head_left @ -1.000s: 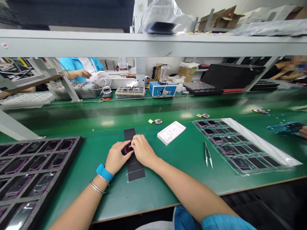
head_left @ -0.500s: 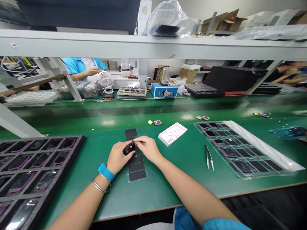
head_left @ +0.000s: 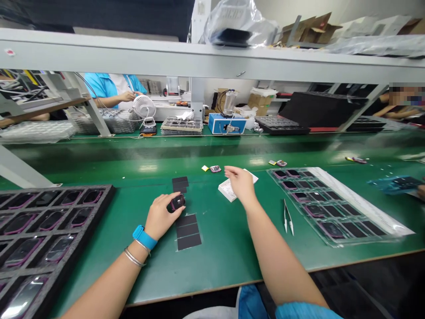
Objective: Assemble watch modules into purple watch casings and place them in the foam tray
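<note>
Over the green worktop [head_left: 219, 261], well back from its front edge, the left hand [head_left: 160, 217] grips a dark case [head_left: 177, 203], face up, long axis unclear behind fingers; the right hand [head_left: 241, 185], grip impossible to tell, blocks part of the white tray [head_left: 226, 190].

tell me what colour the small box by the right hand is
The small box is white, best seen in the head view.

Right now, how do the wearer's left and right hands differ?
The left hand grips a dark device; whether the right hand holds anything is unclear. The left wrist wears a blue band and bangles; the right wrist is bare. The right hand partly hides the white tray; the left doesn't. Both are ungloved.
</note>
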A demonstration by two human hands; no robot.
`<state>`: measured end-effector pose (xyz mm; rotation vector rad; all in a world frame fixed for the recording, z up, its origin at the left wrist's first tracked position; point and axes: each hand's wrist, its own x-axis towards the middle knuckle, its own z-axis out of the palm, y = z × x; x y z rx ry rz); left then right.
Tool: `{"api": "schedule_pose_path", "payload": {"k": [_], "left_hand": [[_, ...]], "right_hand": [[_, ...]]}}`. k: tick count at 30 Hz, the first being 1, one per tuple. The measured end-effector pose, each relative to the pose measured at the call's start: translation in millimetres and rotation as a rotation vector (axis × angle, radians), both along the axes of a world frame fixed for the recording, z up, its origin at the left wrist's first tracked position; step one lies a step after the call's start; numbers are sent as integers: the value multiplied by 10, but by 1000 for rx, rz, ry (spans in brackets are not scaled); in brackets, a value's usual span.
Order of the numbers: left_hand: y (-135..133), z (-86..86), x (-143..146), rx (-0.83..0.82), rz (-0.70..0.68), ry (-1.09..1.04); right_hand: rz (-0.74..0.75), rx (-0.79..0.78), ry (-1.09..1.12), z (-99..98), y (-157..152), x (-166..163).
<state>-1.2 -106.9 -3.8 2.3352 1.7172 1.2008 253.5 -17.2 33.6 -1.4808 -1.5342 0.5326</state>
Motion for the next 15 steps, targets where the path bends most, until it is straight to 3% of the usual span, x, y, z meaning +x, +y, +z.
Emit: {"api": "schedule_pose_path", "payload": {"k": [5,10,15], "left_hand": [[2,-8,16,-5,-14,-7],[-2,-1,23,-12,-14,-6],[0,-9,18,-13,-21,-1]], "right_hand": [[-86,-105,-222,40,39,344],[-174,-141,-355,50,-19,298],[-161,-172,-373,13,13,332]]}}
